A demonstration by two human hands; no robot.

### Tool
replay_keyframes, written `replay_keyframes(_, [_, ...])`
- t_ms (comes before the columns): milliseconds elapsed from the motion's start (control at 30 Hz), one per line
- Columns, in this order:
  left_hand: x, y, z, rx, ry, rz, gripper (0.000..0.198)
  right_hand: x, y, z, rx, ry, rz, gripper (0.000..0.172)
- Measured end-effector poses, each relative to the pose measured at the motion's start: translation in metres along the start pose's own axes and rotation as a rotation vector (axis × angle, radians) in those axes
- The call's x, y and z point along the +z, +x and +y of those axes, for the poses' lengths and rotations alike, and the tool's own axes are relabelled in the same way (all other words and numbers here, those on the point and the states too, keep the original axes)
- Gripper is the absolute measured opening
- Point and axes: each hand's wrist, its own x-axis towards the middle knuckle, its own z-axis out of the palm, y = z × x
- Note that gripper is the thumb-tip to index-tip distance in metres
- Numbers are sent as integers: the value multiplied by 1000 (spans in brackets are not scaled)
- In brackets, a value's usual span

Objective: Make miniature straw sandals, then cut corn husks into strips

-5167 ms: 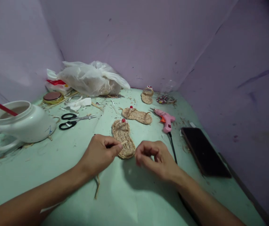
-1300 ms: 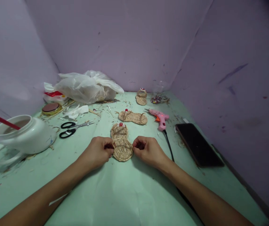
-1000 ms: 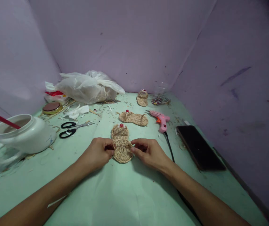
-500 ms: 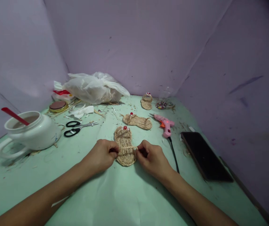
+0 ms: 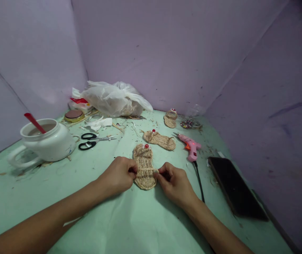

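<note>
A small woven straw slipper lies flat on the table, with a red bead and white beads at its far end. Across its near half runs a thin braided straw cord. At the slipper's left edge, my left hand is closed, pinching the cord's left end; the fingertips are partly hidden. My right hand pinches the other end just off the right edge. Behind them rests a second woven slipper with a red bead. A smaller finished slipper sits farther back.
A pink glue gun with a black cable and a dark phone lie on the right. To the left are scissors and a white mug with a red-handled utensil. A plastic bag and beads are near the back wall.
The whole view has shifted, so things appear farther right. Both hands keep their pinch at the slipper's sides, and the cord stays across it.
</note>
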Motion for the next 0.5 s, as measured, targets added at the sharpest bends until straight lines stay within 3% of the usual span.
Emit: replay_keyframes(500, [2,1,-6,48,-18,9,17,3,1,4,81,80,-5,16])
